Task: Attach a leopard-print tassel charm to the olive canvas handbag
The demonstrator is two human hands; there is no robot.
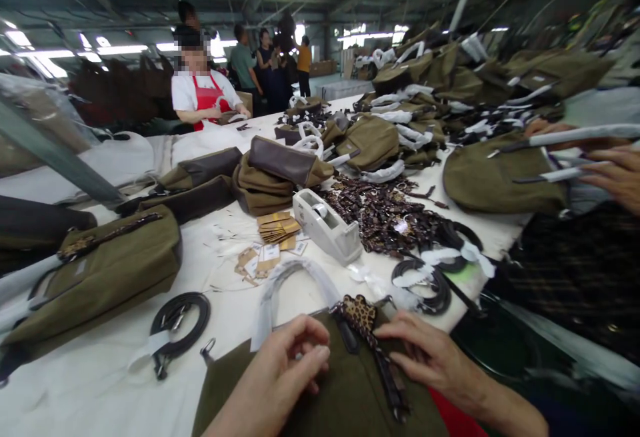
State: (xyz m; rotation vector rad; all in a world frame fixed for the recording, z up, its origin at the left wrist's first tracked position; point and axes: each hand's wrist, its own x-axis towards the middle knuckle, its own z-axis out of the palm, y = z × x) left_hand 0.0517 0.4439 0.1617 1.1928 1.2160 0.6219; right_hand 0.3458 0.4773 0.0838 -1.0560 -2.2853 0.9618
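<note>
An olive bag (230, 384) lies in front of me, its handle (300, 267) wrapped in white material and arched away from me. A leopard-print charm (359, 314) with a dark braided strap hangs across the bag's upper part. My left hand (295, 374) is over the bag, left of the charm, fingers curled and apart with nothing visible between them. Beside the charm's strap on the right is my right hand (425, 350), its fingers spread and fingertips close to the strap; whether they touch it is unclear.
A tape dispenser (327, 227), brown tags (267, 257) and a heap of dark charms (395, 217) lie beyond the bag. Coiled straps (180, 324) and another olive bag (110, 270) are left. More bags (370, 140) pile up behind. Another person's hands (617, 170) hold a bag at right.
</note>
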